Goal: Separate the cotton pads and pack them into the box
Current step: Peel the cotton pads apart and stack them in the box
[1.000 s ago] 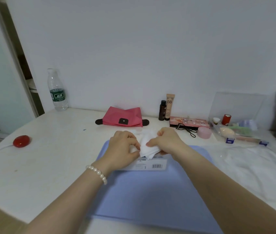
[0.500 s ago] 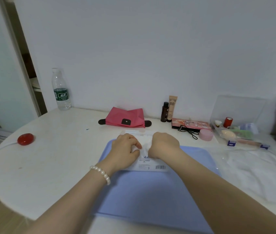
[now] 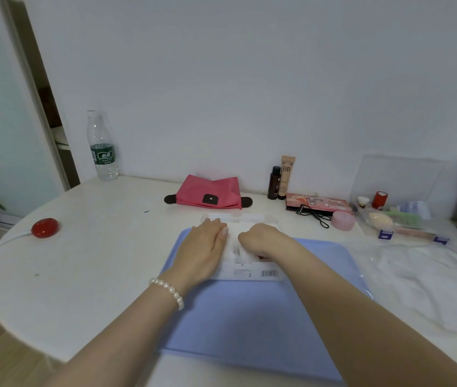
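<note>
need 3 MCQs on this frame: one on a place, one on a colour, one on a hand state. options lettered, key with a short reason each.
1. Where does the clear plastic water bottle stand?
A. far left, by the wall
B. on the blue mat
C. inside the clear storage box

2. What colour is the soft zipped pouch behind the hands?
A. green
B. pink
C. black

3. How does the left hand lie?
A. curled into a fist in the air
B. pinching the bottle cap
C. flat, fingers straight, on the white cotton pad packet

Key: 1 A, it stands at the white table's back left edge near the wall. 2 B, its fabric is pink with dark tabs. 3 C, its fingers are straight and it rests on the packet beside the right hand.
</note>
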`<action>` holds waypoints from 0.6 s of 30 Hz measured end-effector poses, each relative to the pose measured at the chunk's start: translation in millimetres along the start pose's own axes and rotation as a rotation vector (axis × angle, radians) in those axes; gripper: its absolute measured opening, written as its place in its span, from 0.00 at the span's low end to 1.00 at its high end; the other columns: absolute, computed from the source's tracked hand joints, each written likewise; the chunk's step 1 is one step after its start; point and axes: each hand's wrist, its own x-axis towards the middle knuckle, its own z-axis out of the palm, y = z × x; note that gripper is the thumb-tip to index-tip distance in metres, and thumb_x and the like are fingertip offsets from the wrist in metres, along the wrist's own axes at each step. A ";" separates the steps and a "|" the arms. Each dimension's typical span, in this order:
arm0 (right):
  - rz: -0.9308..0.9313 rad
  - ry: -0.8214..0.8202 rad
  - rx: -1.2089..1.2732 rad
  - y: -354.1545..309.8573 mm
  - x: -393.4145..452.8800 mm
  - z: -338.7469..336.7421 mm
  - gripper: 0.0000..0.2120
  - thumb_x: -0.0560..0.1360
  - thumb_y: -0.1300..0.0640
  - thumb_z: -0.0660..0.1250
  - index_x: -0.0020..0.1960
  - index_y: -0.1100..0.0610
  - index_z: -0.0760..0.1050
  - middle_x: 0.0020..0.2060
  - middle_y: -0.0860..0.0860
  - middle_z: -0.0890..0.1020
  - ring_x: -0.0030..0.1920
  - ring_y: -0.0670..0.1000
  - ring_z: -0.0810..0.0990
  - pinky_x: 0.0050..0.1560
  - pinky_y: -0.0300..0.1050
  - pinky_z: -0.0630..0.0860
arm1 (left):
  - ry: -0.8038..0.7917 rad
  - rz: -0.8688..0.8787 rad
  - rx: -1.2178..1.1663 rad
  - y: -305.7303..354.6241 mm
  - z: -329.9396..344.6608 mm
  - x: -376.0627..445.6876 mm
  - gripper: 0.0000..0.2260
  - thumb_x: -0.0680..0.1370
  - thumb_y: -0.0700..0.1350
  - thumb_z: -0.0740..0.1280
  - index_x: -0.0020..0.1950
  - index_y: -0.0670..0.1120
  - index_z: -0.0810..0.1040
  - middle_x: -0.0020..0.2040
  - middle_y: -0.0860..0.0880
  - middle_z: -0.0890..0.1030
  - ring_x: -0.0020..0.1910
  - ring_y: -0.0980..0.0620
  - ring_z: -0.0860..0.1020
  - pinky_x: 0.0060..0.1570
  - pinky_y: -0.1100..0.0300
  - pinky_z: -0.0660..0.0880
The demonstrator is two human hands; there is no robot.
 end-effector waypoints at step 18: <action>-0.017 -0.125 0.320 26.2 -10.6 -22.4 0.12 0.78 0.62 0.57 0.53 0.67 0.76 0.36 0.56 0.82 0.36 0.53 0.80 0.53 0.49 0.77 | -0.251 0.270 0.467 11.6 7.2 -3.5 0.31 0.76 0.60 0.38 0.77 0.51 0.47 0.78 0.53 0.44 0.76 0.52 0.40 0.72 0.50 0.36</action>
